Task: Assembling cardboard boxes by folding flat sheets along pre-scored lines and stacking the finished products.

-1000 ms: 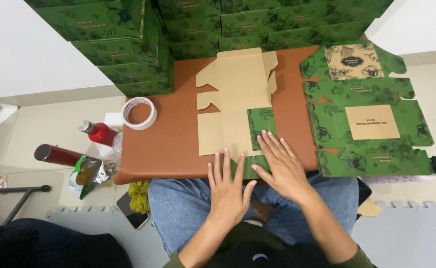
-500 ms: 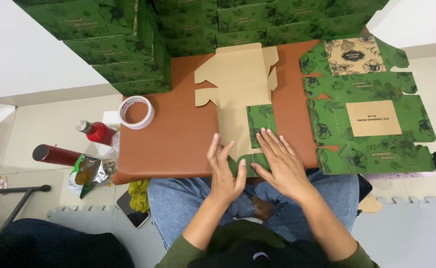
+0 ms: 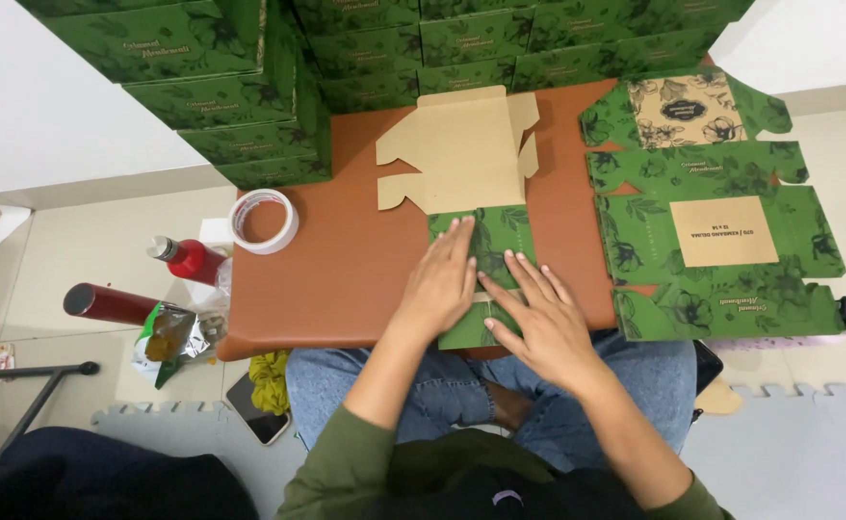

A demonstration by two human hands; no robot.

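— So where does the box blank (image 3: pixel 471 193) lie?

— Flat on the brown table (image 3: pixel 346 260), its long axis running from the near edge to the far side. The far part shows plain tan card; the near part is folded over, green leafy print up.

— And the hands?

— Both rest on that green fold. The left hand (image 3: pixel 442 284) lies palm down, fingers together, pointing far. The right hand (image 3: pixel 538 323) lies just right of it, fingers spread, angled far-left. Neither grip pinches anything; both press flat.

— Which is nearer the crease?

— The left hand's fingertips reach furthest toward the tan part, so the unfolded card lies straight beyond them.

— Anything beside?

— A tape roll (image 3: pixel 264 220) at the table's left edge, a second flat green blank (image 3: pixel 712 241) to the right, stacked green boxes (image 3: pixel 249 87) far.
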